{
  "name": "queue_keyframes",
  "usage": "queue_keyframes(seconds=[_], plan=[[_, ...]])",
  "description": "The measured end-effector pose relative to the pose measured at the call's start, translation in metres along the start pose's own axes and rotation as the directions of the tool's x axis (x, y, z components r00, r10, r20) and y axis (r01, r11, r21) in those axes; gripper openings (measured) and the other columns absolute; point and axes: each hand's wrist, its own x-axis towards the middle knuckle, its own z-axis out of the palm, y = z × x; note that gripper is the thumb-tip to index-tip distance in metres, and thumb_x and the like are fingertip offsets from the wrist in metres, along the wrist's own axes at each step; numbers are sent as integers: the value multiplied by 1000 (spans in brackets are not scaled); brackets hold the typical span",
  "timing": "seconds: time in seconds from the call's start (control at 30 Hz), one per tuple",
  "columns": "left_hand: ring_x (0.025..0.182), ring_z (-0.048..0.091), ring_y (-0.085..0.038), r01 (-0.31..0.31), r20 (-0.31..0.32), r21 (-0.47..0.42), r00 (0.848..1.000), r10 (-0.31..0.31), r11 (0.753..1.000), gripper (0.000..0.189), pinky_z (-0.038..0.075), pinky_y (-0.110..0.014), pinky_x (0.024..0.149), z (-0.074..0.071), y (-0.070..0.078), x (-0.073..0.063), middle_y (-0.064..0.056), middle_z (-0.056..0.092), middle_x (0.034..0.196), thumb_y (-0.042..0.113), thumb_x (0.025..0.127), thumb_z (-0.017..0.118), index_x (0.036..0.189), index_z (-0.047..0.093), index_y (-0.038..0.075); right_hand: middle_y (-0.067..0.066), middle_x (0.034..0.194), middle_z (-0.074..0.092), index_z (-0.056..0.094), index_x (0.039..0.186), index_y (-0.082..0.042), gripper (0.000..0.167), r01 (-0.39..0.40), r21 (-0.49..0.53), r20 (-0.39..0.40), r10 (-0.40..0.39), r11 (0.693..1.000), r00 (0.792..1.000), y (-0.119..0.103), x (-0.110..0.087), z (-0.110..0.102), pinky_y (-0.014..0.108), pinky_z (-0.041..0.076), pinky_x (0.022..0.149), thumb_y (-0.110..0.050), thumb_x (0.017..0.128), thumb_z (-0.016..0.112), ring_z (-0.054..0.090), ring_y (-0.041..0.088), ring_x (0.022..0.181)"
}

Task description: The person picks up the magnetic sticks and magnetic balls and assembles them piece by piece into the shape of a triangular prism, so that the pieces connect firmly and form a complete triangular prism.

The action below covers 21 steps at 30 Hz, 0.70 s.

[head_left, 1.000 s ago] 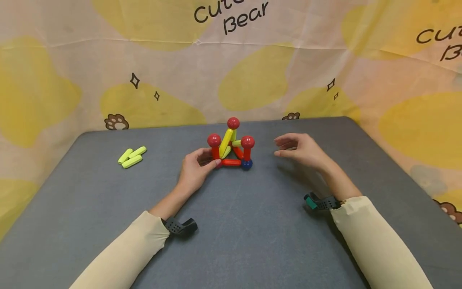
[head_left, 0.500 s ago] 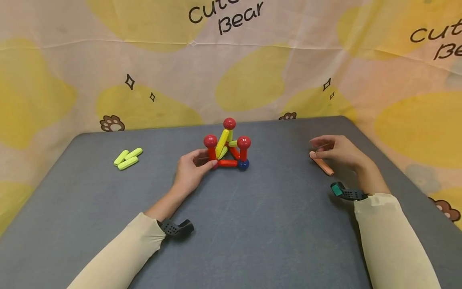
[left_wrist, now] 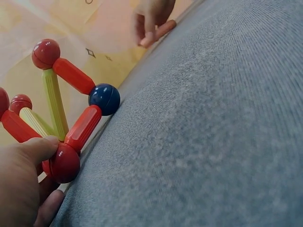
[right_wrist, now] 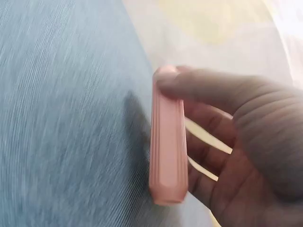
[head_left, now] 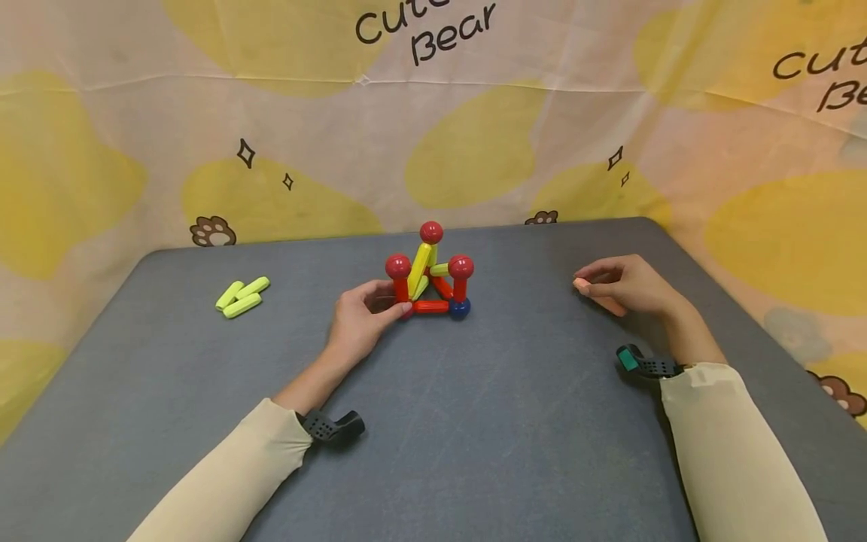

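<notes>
A structure of ridged rods and balls, apparently magnetic building pieces, stands near the table's back middle. Its base has a red rod (head_left: 430,306) running to a blue ball (head_left: 459,308); red balls top it, and yellow-green rods lean inside. My left hand (head_left: 359,320) grips its front-left corner, thumb against the lower red ball (left_wrist: 65,163); the other fingers are partly hidden behind. Over on the right, my right hand (head_left: 630,284) pinches one end of a salmon-orange rod (right_wrist: 169,146) between thumb and fingers. The rod's other end sticks out, and a shadow falls beside it.
Several loose things lie about: yellow-green rods (head_left: 242,297) sit in a small group at the table's left. The grey table (head_left: 474,436) ends at a printed cloth backdrop (head_left: 325,128). Dark straps circle both wrists.
My right hand has moved right and picked up the salmon-orange rod, then shifted slightly back left with it. The left hand keeps its grip on the structure.
</notes>
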Motion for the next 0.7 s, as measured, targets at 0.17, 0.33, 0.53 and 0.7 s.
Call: queue_keyframes(seconds=[0.17, 0.33, 0.53, 0.7], plan=[[105, 73, -27, -14, 9, 1, 1000, 14, 1000, 40, 57, -43, 97, 0, 1, -1, -13, 74, 117, 21, 85, 83, 120, 71, 7, 4, 117, 74, 71, 127, -20, 42, 59, 32, -63, -57, 998, 996, -31, -3, -1, 30, 53, 81, -44, 92, 72, 67, 10, 97], [105, 73, -28, -19, 21, -2, 1000, 19, 1000, 40, 58, -44, 95, 0, 2, -1, -14, 73, 119, 23, 85, 83, 121, 71, 7, 5, 107, 74, 74, 119, -22, 32, 208, 57, -160, -196, 977, 967, -75, -10, 3, 26, 54, 72, -40, 92, 73, 68, 14, 88], [104, 74, -28, -39, 26, -4, 999, 39, 999, 38, 59, -45, 94, 0, 1, -1, -14, 74, 117, 23, 85, 83, 118, 72, 6, 4, 93, 72, 77, 111, -19, 22, 370, 128, -179, -346, 920, 921, -119, -15, 25, 26, 53, 65, -30, 92, 76, 65, 20, 76], [103, 74, -29, -53, 19, 1, 998, 53, 999, 39, 59, -45, 92, 1, 2, -2, -15, 73, 117, 20, 84, 84, 118, 72, 5, -1, 99, 76, 79, 111, -19, 21, 474, 99, -205, -448, 875, 870, -146, -20, 53, 23, 56, 77, -25, 91, 77, 66, 10, 90]])
